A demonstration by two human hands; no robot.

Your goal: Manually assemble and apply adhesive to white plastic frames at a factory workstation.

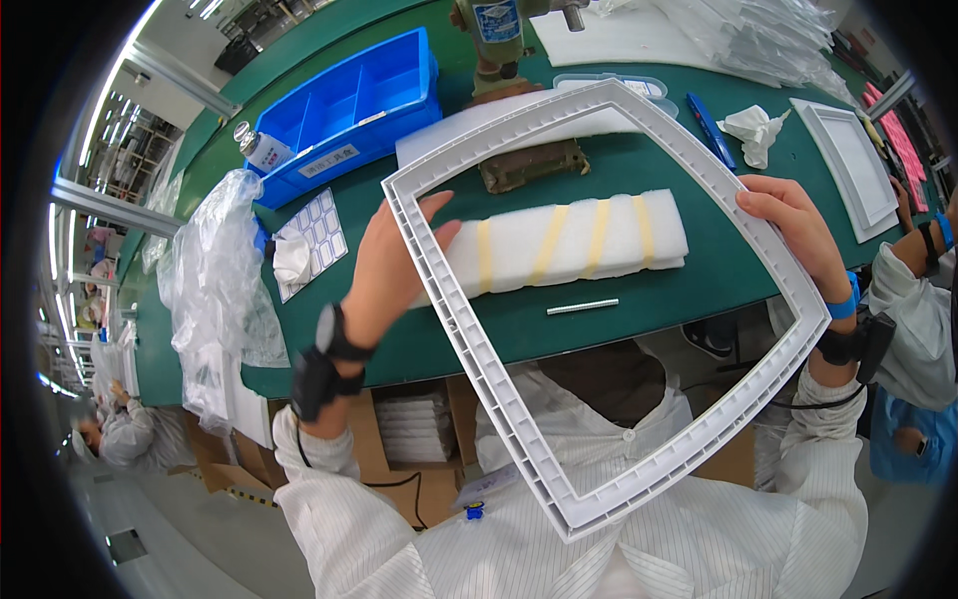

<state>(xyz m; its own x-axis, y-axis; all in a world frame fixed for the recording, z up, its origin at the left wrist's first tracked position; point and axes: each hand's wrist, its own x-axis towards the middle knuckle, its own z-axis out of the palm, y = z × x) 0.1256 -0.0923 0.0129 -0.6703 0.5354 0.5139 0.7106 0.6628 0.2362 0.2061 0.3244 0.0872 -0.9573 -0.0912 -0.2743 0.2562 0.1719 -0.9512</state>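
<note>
A large white plastic frame (475, 354), four-sided with ribs along its face, is held up tilted in front of me. My right hand (798, 225) grips its right side, thumb over the face. My left hand (394, 255) is behind the frame's left side. Its fingertips show apart through the opening, and none wrap over the face; whether they touch the frame is unclear. Seen through the opening, a white foam bundle (569, 240) with yellow tape strips lies on the green table (499, 344). Nearer me lies a short silvery rod (583, 306).
Beyond are a blue divided bin (344, 110), a bottle (261, 150), a machine (496, 45) and a brown block (534, 167). Clear plastic bags (220, 290) and a label sheet (319, 240) lie left; a blue pen-like tool (711, 130) and a co-worker's arm (918, 250) are right.
</note>
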